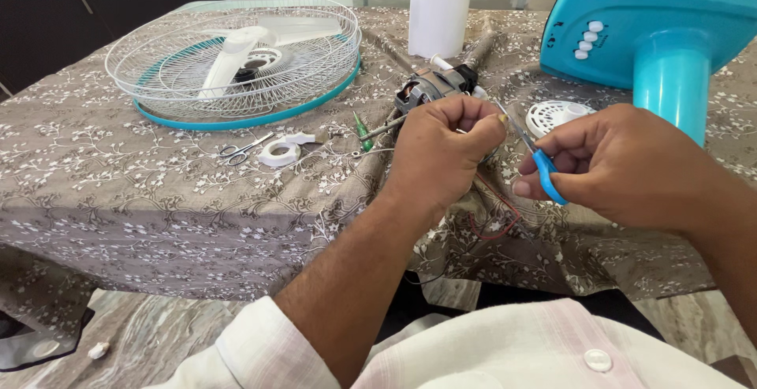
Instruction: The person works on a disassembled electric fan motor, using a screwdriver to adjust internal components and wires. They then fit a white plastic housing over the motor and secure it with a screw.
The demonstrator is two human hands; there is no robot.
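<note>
On the table (158, 192), under a floral grey-brown cloth, we see the biggest item far left: a wire fan guard (236, 58) w/ teal rim, white blades lying inside it. Top right stands the teal fan base (670, 34) w/ white buttons. Behind centre is a white motor cover (439, 7), and just in front of it the bare fan motor (434, 85). Our left hand (441, 152) is curled shut, fingers pinching a thin wire near the motor; red wire (497, 215) loops below over the table edge. Our right hand (623, 164) grips blue-handled scissors (540, 160), blades pointing toward the left fingertips. Smaller bits: white grille disc (552, 115), tape roll (278, 152), small scissors (240, 151), green screwdriver (363, 131).
</note>
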